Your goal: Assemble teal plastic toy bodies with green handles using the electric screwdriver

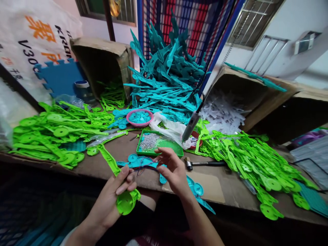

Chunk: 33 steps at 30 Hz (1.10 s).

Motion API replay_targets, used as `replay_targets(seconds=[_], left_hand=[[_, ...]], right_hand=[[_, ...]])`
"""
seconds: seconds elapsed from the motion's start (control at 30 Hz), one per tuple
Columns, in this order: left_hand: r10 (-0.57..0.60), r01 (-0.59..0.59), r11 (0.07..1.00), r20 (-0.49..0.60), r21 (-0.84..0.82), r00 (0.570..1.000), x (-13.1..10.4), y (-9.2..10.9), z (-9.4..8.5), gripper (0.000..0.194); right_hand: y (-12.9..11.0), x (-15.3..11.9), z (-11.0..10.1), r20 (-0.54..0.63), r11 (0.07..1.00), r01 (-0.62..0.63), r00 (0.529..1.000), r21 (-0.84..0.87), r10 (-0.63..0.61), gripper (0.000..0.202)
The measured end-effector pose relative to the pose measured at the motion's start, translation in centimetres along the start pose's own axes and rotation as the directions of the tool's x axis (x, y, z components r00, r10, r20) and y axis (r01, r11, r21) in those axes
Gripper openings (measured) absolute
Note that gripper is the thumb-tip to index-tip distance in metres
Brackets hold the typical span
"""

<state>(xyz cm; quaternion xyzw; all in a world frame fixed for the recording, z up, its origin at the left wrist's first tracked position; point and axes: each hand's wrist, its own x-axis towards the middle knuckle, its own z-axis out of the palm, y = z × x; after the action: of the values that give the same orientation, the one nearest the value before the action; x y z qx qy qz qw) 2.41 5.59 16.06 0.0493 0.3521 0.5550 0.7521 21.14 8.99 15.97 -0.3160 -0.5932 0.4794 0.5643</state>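
My left hand is closed around a long bright green plastic part. The part's round, hollow cup end hangs below my fingers, and its narrow arm sticks out above them. Thin red and dark wires run from my left fingertips toward my right hand. That hand is raised with its fingers bent and apart, close to the wires; I see no clear grip on them. Behind the wires, a teal plastic part lies on the table, partly hidden by my hands. Another teal part is beside my right wrist.
A green tray of small metal screws sits ahead, near a pink bowl of small teal pieces. A grey electric screwdriver hangs over it. A hammer lies right. Green piles flank a tall teal pile.
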Motion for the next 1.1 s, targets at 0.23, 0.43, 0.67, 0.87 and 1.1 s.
replay_targets(seconds=[0.23,0.43,0.67,0.87,1.1], left_hand=[[0.135,-0.136,0.987,0.012,0.085,0.991,-0.2,-1.6,0.0,0.048],[0.017,-0.034,0.992,0.144,0.118,0.989,-0.3,-2.0,-0.9,0.045],[0.061,-0.127,0.924,0.190,0.360,0.980,0.1,-1.5,-1.7,0.033],[-0.227,0.107,0.810,0.140,0.576,0.964,1.2,-0.8,-2.5,0.038],[-0.597,0.099,0.538,0.296,0.837,0.746,1.7,2.3,-2.3,0.026]], right_hand=[[0.6,-0.1,3.2,-0.081,0.964,-0.100,0.989,0.248,0.123,0.026],[-2.3,1.2,0.7,-0.298,0.896,0.045,0.949,0.442,0.099,0.018],[-4.2,0.1,0.4,0.286,0.939,-0.193,0.918,-0.285,0.275,0.026],[-3.3,1.0,0.5,0.239,0.910,-0.256,0.909,-0.325,0.341,0.013],[-4.1,3.5,-0.6,0.652,0.818,0.175,0.703,-0.548,0.286,0.015]])
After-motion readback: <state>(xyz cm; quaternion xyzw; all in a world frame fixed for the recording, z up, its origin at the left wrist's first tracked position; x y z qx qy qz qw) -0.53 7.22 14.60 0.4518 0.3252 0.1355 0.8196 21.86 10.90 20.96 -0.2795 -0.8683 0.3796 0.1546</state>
